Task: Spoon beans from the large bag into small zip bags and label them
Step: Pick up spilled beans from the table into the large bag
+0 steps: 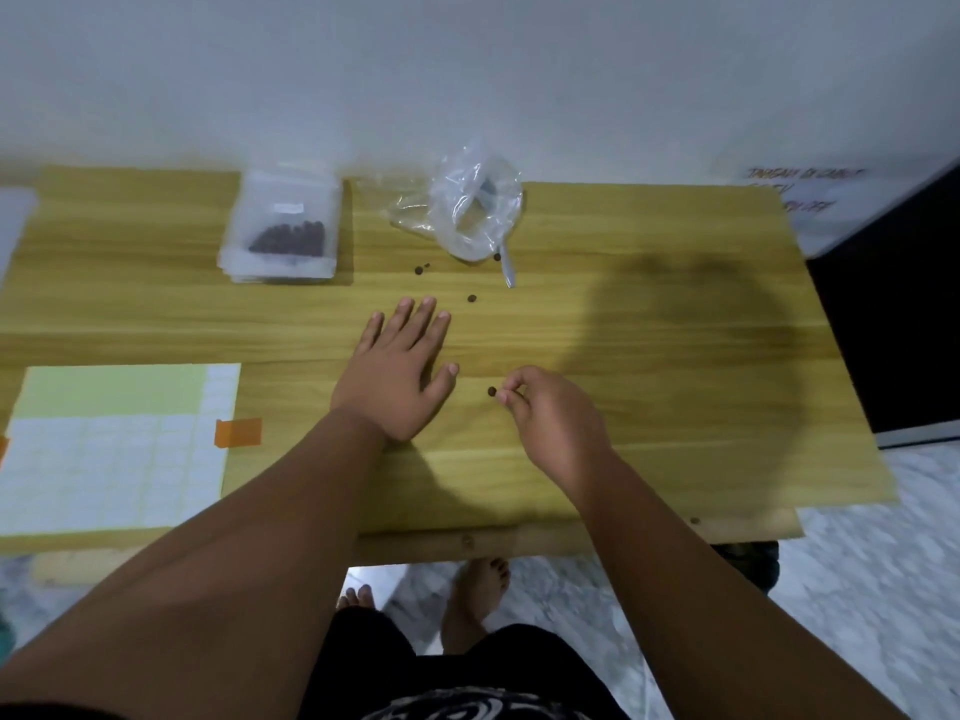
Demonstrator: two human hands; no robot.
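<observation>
Head view: surface (675,356) bare over right half out to right edge; near edge under forearms. Left hand (397,374) flat at centre, fingers spread, pressing surface. Right hand (550,413) curled, fingertips pinching bean (491,391). Large bag (475,205) with spoon (506,267) far centre. Small zip bags (283,226) far left. Label sheet (119,444) near left. Loose beans (471,298) between large bag and hands.

Bench (649,314) set against the wall. Far side, left of centre: stack of small zip bags (280,226). To its right: large bag (475,205), with the spoon (506,267) poking out of its near side. Loose beans (471,298) lie before the bag. Label sheet (119,444) near left. Left hand (397,376) flat mid-bench. Right hand (550,413) beside it, one bean (491,391) at its fingertips.
</observation>
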